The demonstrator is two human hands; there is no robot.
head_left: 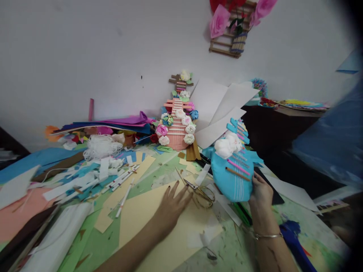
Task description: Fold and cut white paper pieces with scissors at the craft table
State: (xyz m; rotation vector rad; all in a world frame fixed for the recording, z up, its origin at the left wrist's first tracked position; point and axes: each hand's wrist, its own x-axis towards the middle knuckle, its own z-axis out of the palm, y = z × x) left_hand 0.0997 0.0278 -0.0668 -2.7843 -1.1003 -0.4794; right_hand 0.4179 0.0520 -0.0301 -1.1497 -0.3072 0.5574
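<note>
Blue craft guitar point(227, 183) sits in the right hand point(261, 192).

The left arm point(136, 243) slants forward and to the right. The left hand point(168, 207) is palm down, with its fingers point(173, 190) spread wide (the nails point(186, 185) look dark). The right arm point(270, 252) points almost straight ahead, and the right hand point(261, 194) is curled in a grip, with some of its fingers hidden.

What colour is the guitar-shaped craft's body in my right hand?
The rounded body is turquoise blue, in head view.
</note>
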